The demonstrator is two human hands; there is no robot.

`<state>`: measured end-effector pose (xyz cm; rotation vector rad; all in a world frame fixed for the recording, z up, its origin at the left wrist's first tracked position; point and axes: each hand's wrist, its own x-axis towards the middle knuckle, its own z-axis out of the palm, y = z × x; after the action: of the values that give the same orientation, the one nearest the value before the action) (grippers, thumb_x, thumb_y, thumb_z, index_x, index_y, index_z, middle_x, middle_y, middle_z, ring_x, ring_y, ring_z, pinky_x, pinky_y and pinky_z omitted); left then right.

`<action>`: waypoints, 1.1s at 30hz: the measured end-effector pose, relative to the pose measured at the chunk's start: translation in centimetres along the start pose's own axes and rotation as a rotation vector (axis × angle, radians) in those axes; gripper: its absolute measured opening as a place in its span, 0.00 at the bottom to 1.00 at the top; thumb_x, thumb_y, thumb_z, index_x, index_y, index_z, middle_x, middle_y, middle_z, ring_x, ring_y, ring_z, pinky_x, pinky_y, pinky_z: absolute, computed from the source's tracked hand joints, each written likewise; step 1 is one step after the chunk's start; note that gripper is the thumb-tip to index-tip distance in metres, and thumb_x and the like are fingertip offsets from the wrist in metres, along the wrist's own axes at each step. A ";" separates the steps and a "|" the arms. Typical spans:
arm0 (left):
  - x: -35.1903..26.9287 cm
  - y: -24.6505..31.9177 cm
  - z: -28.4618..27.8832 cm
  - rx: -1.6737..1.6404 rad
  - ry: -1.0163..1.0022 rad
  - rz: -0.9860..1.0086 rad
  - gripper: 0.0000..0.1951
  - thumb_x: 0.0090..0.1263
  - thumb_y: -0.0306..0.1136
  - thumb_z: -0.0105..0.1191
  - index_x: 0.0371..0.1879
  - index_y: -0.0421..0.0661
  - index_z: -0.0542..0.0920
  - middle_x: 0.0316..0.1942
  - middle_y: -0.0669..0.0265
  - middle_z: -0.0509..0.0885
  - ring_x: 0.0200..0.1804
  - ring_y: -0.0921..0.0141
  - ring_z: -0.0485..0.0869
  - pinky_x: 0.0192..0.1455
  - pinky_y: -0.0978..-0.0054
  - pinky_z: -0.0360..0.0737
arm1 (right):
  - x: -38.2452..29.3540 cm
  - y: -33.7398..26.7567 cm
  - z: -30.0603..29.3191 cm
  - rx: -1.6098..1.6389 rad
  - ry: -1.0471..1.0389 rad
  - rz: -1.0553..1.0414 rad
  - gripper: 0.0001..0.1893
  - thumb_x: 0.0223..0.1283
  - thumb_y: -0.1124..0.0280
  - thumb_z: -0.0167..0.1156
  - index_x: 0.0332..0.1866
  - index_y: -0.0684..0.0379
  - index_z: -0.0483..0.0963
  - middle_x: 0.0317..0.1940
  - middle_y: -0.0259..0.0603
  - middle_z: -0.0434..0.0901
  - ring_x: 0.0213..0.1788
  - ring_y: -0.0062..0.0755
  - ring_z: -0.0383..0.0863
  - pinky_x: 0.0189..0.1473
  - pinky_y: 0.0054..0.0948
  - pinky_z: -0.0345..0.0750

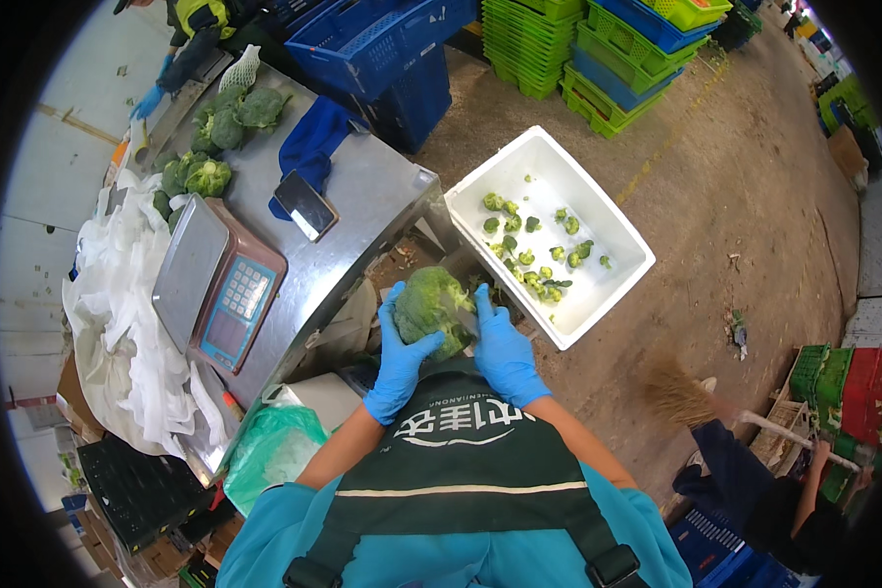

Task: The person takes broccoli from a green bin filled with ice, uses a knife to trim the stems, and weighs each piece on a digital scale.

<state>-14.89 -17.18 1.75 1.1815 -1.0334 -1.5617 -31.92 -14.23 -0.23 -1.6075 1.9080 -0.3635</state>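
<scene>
A broccoli head (428, 305) is held in front of my apron, with my left hand (404, 353) in a blue glove closed around its left side. On its right side, my gloved right hand (501, 345) grips a knife (467, 320) whose blade lies against the cut florets; its handle is hidden in the hand. Just beyond that hand, a white foam box (595, 316) holds several small broccoli florets (533, 278). More whole broccoli heads (228, 121) lie on the steel table (367, 198) at the upper left.
A digital scale (239, 294), white netting or wrap (128, 316), a phone (306, 206) and a blue cloth (312, 140) lie on the table. Blue crates (382, 59) and green crates (533, 44) stand beyond. One person holds a broom (680, 393) at lower right; another person's gloved hand (148, 101) is at upper left.
</scene>
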 end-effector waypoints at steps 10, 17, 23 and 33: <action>-0.1 0.5 -4.0 -0.443 -0.071 -0.297 0.36 0.61 0.32 0.57 0.70 0.51 0.59 0.65 0.61 0.69 0.65 0.61 0.71 0.64 0.58 0.75 | -1.3 1.3 -1.7 0.287 0.063 -0.118 0.21 0.64 0.67 0.53 0.63 0.51 0.69 0.48 0.52 0.76 0.45 0.58 0.79 0.46 0.43 0.77; 3.5 2.9 -6.1 -0.287 -0.330 -0.675 0.31 0.71 0.53 0.48 0.68 0.48 0.63 0.61 0.57 0.75 0.59 0.59 0.78 0.58 0.53 0.78 | 1.3 0.1 -7.0 0.353 0.039 -0.579 0.28 0.63 0.72 0.55 0.69 0.42 0.64 0.58 0.46 0.70 0.54 0.49 0.77 0.53 0.36 0.76; 5.2 5.5 -4.8 -0.030 -0.566 -0.616 0.44 0.68 0.71 0.32 0.73 0.48 0.54 0.60 0.56 0.75 0.57 0.59 0.80 0.50 0.57 0.83 | 3.8 -1.0 -8.1 0.719 -0.402 -0.406 0.35 0.58 0.73 0.57 0.73 0.49 0.58 0.60 0.50 0.68 0.62 0.44 0.71 0.65 0.34 0.68; 2.4 3.3 -2.1 0.520 -0.405 -0.009 0.58 0.53 0.33 0.71 0.76 0.47 0.39 0.69 0.49 0.59 0.69 0.61 0.63 0.71 0.64 0.62 | 1.1 0.0 -3.3 1.265 -0.101 0.227 0.30 0.61 0.60 0.63 0.65 0.62 0.65 0.26 0.32 0.74 0.16 0.16 0.71 0.18 0.17 0.70</action>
<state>-12.65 -20.56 3.90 1.2255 -1.7829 -1.6274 -34.01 -15.86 2.03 -0.5350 1.2379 -1.0756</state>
